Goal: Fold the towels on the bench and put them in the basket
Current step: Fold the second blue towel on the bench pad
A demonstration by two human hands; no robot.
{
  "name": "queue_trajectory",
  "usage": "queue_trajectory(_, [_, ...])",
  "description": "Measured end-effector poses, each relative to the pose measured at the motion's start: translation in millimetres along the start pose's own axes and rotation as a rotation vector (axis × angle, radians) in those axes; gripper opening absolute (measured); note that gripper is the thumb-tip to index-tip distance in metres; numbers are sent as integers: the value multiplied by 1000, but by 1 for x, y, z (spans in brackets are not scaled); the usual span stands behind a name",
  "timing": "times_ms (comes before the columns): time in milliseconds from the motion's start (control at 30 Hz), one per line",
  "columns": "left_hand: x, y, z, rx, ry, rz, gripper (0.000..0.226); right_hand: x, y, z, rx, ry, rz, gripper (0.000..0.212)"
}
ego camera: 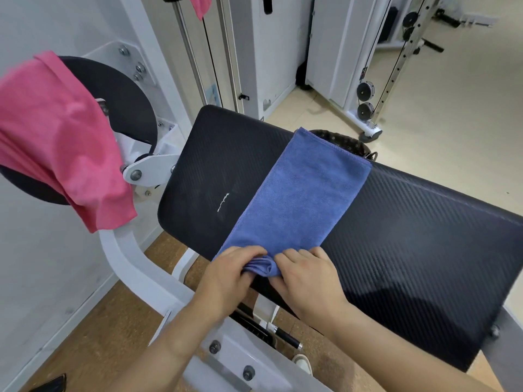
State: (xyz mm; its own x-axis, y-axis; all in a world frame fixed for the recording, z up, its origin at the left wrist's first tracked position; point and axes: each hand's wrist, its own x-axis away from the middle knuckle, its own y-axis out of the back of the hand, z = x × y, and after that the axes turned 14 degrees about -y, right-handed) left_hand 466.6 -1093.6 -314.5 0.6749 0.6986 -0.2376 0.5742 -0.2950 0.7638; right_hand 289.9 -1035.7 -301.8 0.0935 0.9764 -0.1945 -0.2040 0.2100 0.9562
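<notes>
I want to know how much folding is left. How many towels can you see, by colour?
blue towel: 1, lying on the bench, its near end bunched between the left hand and right hand
pink towels: 2, one draped over the round pad, one hanging at the top edge
Total: 3

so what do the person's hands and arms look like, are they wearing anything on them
Nothing worn that shows. The left hand and the right hand are bare, with no gloves, rings or watch in view. Both forearms are bare down to the picture's lower edge, with no sleeve or wristband visible.
</notes>
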Motion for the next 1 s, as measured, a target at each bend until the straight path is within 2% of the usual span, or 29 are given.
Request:
queue_trajectory(67, [3,4,2,18,16,-3,35,-1,12,-3,-21,-37,128,32])
queue_trajectory(133, [15,6,3,-44,-91,157,28,-10,29,-11,-128,-110,464,44])
queue_trajectory(200, [25,5,1,-92,-143,359,23,-19,43,-19,-436,-257,872,54])
queue_trajectory(233, [28,5,0,-114,-150,430,25,-24,49,-24,-610,-329,929,52])
queue_trajectory(333, [24,12,-6,-119,-139,523,29,-42,62,-36,-1080,-639,704,30])
queue_trajectory(400, [14,23,-13,-90,-142,514,29,-52,68,-43,-1402,-808,610,27])
queue_trajectory(500, [-17,46,-25,-103,-161,507,30,-62,71,-49,-1610,-936,593,28])
queue_trajectory(600, [-65,63,-36,-139,-241,331,30,-66,75,-50,-1604,-970,658,41])
queue_trajectory(667, [-98,66,-41,-178,-279,248,26,-66,82,-52,-1518,-862,671,55])
queue_trajectory(700, [-114,65,-43,-212,-284,242,24,-67,87,-54,-1415,-775,632,55])
queue_trajectory(767, [-141,57,-46,-267,-315,243,21,-68,92,-57,-1091,-607,457,42])
queue_trajectory(867, [-161,45,-45,-323,-323,243,24,-73,90,-63,-564,-474,189,17])
queue_trajectory(933, [-164,44,-37,-335,-244,244,27,-75,83,-65,-423,-464,145,13])
queue_trajectory(1000, [-164,49,-25,-247,-108,238,23,-74,77,-66,-372,-480,109,11])
